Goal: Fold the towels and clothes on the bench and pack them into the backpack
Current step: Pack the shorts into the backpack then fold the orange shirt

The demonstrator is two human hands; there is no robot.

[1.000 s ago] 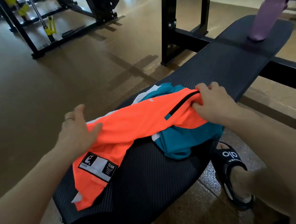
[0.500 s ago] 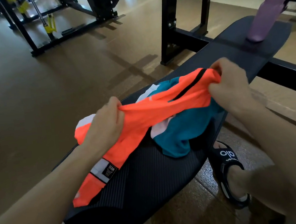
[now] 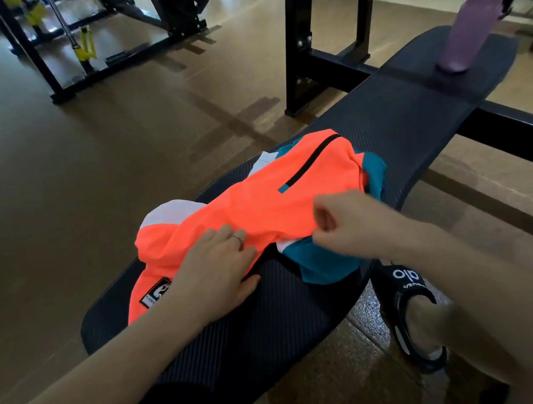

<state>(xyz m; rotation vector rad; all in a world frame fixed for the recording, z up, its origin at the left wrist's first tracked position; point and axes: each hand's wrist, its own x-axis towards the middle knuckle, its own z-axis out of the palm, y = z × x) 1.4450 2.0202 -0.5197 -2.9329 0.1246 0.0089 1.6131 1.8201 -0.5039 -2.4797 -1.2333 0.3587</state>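
Fingers (image 3: 226, 235) lie flat on the orange garment (image 3: 258, 202), right hand (image 3: 336, 224) pinching its edge, patch (image 3: 156, 292) half-hidden.

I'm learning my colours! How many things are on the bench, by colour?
Orange: 1, the orange garment under both hands
Teal: 1, the teal garment beneath it
Purple: 1, the purple bottle at the far end
Total: 3 on the black bench. The white patches look like part of the clothes, so they are not counted.
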